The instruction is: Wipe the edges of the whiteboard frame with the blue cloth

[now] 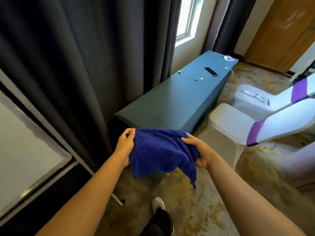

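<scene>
A crumpled blue cloth [160,152] hangs between both hands in front of me at mid-frame. My left hand [125,145] grips its left edge and my right hand [197,151] grips its right side, with a corner dangling below. The whiteboard [25,150] stands at the far left, tilted in view, with a pale silver frame [66,155] around its white surface. Both hands are to the right of the frame and apart from it.
Dark grey curtains [76,57] hang behind the board. A long table with a teal cover [170,99] carries a phone [210,71] and small coloured pieces. White-covered chairs with purple sashes [255,128] stand at right. My shoe [158,204] is on the patterned carpet.
</scene>
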